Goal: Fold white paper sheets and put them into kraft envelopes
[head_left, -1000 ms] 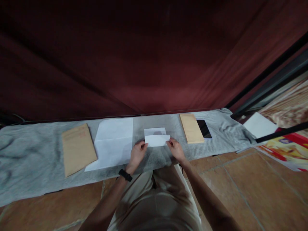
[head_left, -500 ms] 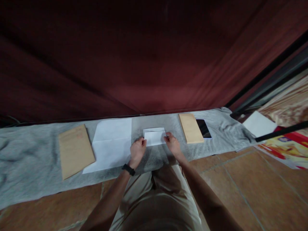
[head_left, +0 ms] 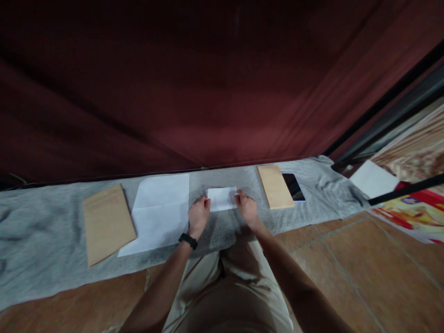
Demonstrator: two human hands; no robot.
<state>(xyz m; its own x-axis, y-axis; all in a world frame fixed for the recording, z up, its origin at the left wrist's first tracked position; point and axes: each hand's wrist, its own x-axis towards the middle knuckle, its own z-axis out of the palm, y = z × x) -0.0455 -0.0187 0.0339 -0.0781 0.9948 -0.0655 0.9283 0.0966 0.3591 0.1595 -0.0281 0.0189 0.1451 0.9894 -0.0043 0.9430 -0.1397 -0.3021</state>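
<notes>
A folded sheet of white paper (head_left: pixel 222 199) lies between my hands on the grey cloth (head_left: pixel 215 233). Its left edge is pinched by my left hand (head_left: pixel 199 213), which wears a black watch on the wrist. My right hand (head_left: pixel 246 206) grips the right edge, fingers closed over it. Left of my left hand rests a larger white sheet (head_left: pixel 161 212) with a crease across it. A brown envelope (head_left: pixel 108 224) overlaps that sheet's left side. Beyond my right hand sit a stack of tan envelopes (head_left: pixel 275 187) and a dark phone (head_left: pixel 293 187) beside it.
A dark red curtain (head_left: pixel 222 101) hangs behind the cloth. On the right are black metal bars (head_left: pixel 398 196), a white sheet (head_left: pixel 374 179) and a colourful printed package (head_left: pixel 412 215). Brown floor tiles (head_left: pixel 343 268) run along the front.
The upper flap of the folded paper, which stood apart behind the front part, now lies level with it, and the paper looks like a single strip. Both hands keep their grip.
</notes>
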